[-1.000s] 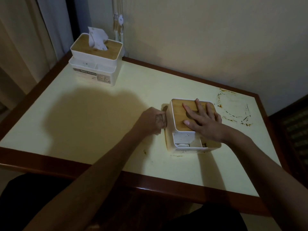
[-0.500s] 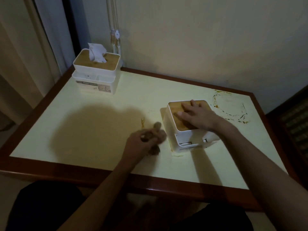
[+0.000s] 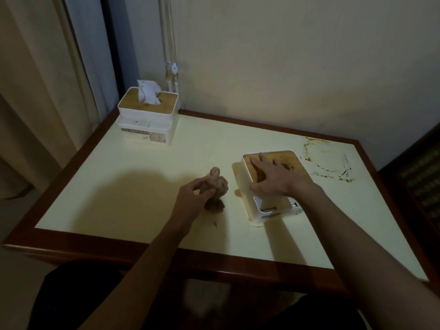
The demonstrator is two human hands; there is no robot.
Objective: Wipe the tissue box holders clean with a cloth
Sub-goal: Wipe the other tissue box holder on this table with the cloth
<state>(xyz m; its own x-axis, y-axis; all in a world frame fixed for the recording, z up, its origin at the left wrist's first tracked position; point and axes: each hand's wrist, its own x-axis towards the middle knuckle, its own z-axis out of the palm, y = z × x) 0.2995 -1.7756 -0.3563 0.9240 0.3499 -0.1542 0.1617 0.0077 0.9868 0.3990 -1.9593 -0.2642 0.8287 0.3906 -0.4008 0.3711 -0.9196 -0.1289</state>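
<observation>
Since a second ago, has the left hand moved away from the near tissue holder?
Yes. The left hand, gripping the cloth, has pulled back from the near tissue holder's left side toward the table's front edge.

Dim, warm light falls from the upper right; soft shadows stretch left, frame edges darken and bend.

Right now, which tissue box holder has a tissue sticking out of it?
The far tissue box holder at the table's back-left corner: a white tissue stands up from its wooden lid. The near holder under the right hand shows none.
</observation>
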